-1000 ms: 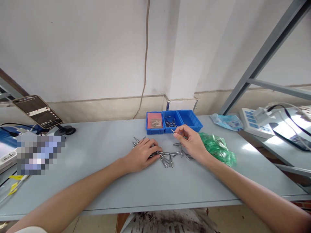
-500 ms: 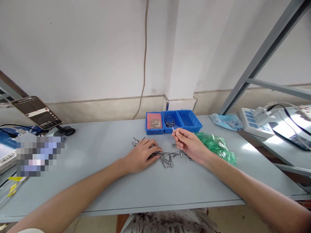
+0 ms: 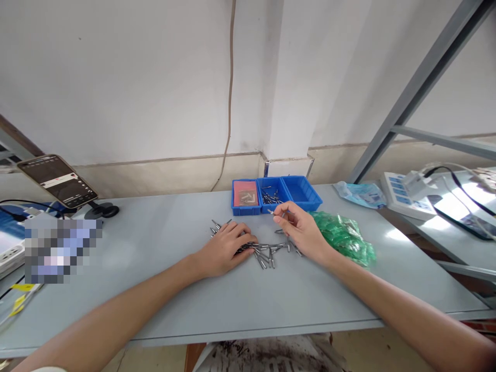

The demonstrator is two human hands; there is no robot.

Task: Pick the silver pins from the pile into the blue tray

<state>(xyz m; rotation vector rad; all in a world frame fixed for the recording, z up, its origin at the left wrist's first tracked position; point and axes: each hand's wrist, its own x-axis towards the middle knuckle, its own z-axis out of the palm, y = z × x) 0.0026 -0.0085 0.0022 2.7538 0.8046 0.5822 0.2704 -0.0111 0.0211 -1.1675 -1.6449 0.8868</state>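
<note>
My left hand (image 3: 226, 249) rests over a pile of thin metal pins (image 3: 264, 254), its fingers apart and slightly bent, covering part of the pile. Between the thumb and fingertips of my right hand (image 3: 300, 230) is one small metal pin (image 3: 270, 212), tilted, its tip pointing left. That hand is raised a little above the table, just in front of the blue divided bin (image 3: 306, 194). The middle compartment holds several similar pins (image 3: 271, 198). A pink card (image 3: 245, 187) and a small clear bag lie in the left compartment.
Green plastic bags (image 3: 346, 237) lie right of my right hand. A blue packet (image 3: 362, 195) and a power strip (image 3: 406, 194) are further right. On the left, a phone (image 3: 58, 181) leans on a stand. The grey table (image 3: 155, 310) runs up to the wall.
My right hand has turned and shifted slightly, and the pin in it now points lower and further left. My left hand stays in place on the pile.
</note>
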